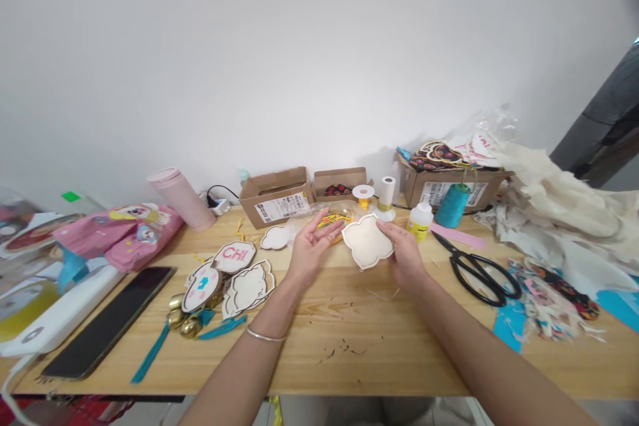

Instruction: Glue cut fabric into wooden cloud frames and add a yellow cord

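Observation:
Above the middle of the table, my right hand (404, 251) grips a cream scalloped patch (368, 242) by its right edge, thumb and fingers pressed on it. The patch has a pale raised border and is tilted up toward me. To its left, my left hand (313, 244) has its palm turned up and its fingers apart, with nothing in it. Just behind that hand lies a clear plastic bag (299, 221) with yellow and coloured cords (339, 218). A white cloud-shaped patch (274, 237) rests left of the hand.
Lettered and plain patches (234, 257), gold bells (190, 327) and a phone (110, 319) lie left. Cardboard boxes (276, 196) line the wall. A glue bottle (420, 221), teal thread cone (452, 205), black scissors (482, 274) and fabric scraps (554, 299) occupy the right.

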The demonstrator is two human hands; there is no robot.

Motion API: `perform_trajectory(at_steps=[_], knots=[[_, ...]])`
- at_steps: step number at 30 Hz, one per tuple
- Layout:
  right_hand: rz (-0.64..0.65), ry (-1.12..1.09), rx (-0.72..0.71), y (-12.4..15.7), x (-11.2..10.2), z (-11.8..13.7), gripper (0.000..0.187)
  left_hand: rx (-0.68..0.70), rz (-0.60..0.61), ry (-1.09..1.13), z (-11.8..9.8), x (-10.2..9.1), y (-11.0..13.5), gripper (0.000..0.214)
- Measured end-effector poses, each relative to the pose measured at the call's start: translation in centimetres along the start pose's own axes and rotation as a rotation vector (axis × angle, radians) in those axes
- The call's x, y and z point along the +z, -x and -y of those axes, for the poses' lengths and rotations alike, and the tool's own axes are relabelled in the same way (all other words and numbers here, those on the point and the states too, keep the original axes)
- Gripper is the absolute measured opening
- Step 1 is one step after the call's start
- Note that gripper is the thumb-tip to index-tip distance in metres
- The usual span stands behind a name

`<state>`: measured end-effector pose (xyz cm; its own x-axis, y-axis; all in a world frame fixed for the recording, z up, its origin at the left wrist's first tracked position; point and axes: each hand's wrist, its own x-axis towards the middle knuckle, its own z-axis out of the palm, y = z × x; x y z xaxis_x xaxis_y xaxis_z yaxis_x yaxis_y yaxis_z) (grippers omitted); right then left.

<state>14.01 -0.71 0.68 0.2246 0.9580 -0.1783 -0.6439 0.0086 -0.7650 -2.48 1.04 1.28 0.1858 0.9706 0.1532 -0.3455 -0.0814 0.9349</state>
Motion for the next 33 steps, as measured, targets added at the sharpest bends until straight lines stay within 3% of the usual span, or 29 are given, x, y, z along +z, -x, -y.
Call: perform_trajectory(at_steps=[27,33], knots=[[-0.017,-0.009,0.000,0.04,0.21,0.08,0.013,0.010,-0.041,0.042,-0.67,0.38,0.21,0.072],[-0.027,-0.005,0.003,0.05,0.19,0.02,0.012,0.010,0.016,0.069,-0.52,0.22,0.18,0.071]])
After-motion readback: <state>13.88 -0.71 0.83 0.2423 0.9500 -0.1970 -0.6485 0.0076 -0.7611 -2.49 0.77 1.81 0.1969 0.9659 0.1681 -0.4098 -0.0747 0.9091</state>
